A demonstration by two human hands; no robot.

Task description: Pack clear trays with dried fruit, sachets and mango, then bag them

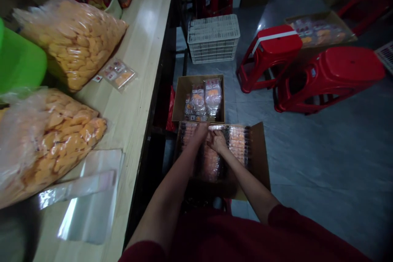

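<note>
My left hand [202, 130] and my right hand [218, 142] meet over the far end of the middle row in an open cardboard box [259, 151]. Between their closed fingers is a clear plastic packet [216, 128], its contents hard to make out. Tightly stacked packets with orange contents [211, 166] stand on edge in rows below my hands. Just beyond, a second cardboard box [181, 90] holds more clear packets [213, 94] with orange pieces and small labels. My left fingers are partly blurred.
On the table [144, 49] at left lie big bags of orange pieces [82, 37], flat clear bags [92, 213], a filled packet [118, 74] and a green tub [21, 61]. Red stools [344, 65] stand at right, a white crate [213, 41] ahead.
</note>
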